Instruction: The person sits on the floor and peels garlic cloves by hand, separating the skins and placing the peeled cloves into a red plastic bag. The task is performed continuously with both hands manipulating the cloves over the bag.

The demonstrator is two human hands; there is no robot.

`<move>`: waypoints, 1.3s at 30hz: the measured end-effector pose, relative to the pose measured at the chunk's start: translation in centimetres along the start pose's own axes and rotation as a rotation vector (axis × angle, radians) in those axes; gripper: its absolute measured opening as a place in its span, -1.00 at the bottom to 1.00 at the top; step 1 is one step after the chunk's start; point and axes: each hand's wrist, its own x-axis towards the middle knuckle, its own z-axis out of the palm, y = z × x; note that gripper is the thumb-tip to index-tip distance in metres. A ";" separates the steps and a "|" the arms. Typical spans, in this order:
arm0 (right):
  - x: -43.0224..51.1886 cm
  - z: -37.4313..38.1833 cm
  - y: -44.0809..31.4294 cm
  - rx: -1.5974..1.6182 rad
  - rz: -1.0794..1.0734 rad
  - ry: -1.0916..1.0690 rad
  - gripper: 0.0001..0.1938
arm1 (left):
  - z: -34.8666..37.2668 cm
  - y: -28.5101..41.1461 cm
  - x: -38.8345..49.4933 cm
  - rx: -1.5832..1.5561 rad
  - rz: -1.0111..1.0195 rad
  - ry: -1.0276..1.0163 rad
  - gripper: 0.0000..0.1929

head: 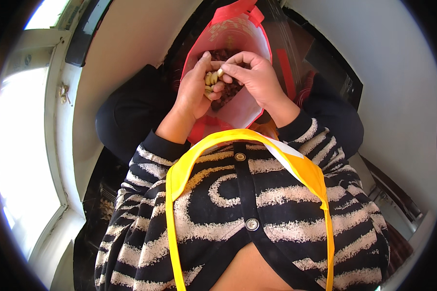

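My left hand (pixel 196 85) is cupped around several pale yellow pieces (pixel 211 78) that look like peeled garlic cloves. Between the thumb and forefinger of my right hand (pixel 256 74) is one more pale clove (pixel 220 72), close to the left fingertips. Both hands are over the mouth of a red bag (pixel 242 40) with a white inside, which stands between my knees. Small dark reddish-brown pieces (pixel 227 96) lie inside it, partly hidden by my hands; what they are I cannot tell.
A yellow strap (pixel 218 136) loops across my striped cardigan (pixel 291 196). To the left is a bright window (pixel 22 145), with a small dried garlic-like bulb (pixel 63 93) on its ledge. White walls (pixel 378 47) close in on both sides. A red strip (pixel 286 74) lies right of the bag.
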 end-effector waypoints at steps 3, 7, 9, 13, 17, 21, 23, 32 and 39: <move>-0.2 -0.2 0.4 -0.239 -0.151 0.003 -0.90 | -0.3 -0.3 0.0 0.011 0.005 0.009 -0.77; 0.5 -0.9 0.5 -0.430 -0.262 0.079 -0.88 | -1.3 -0.1 -0.1 -0.075 0.017 -0.064 -0.81; 1.5 -0.9 0.6 -0.385 -0.331 0.071 -0.81 | -2.0 0.6 0.5 -0.162 0.006 -0.064 -0.79; 2.8 -0.9 1.0 -0.352 -0.401 -0.038 -0.63 | -2.9 1.1 0.8 -0.390 -0.038 -0.070 -0.68; 2.8 -1.0 0.4 -0.293 -0.244 -0.097 -0.65 | -2.8 1.1 0.5 -0.462 -0.015 -0.146 -0.60; 2.9 -1.2 -0.2 -0.264 -0.190 -0.085 -0.72 | -3.6 1.0 0.6 -0.471 0.006 -0.235 -0.56; 2.7 -1.4 -0.4 -0.237 -0.189 -0.093 -0.73 | -3.8 1.0 0.7 -0.505 -0.017 -0.257 -0.56; 2.7 -1.9 -0.7 -0.436 -0.328 -0.049 -0.73 | 1.7 0.1 -3.7 -0.003 -0.357 -0.195 -0.72; 4.2 -1.5 -0.5 -0.356 -0.163 -0.073 -0.82 | 6.6 -5.8 -1.9 0.380 -0.680 -0.197 -0.69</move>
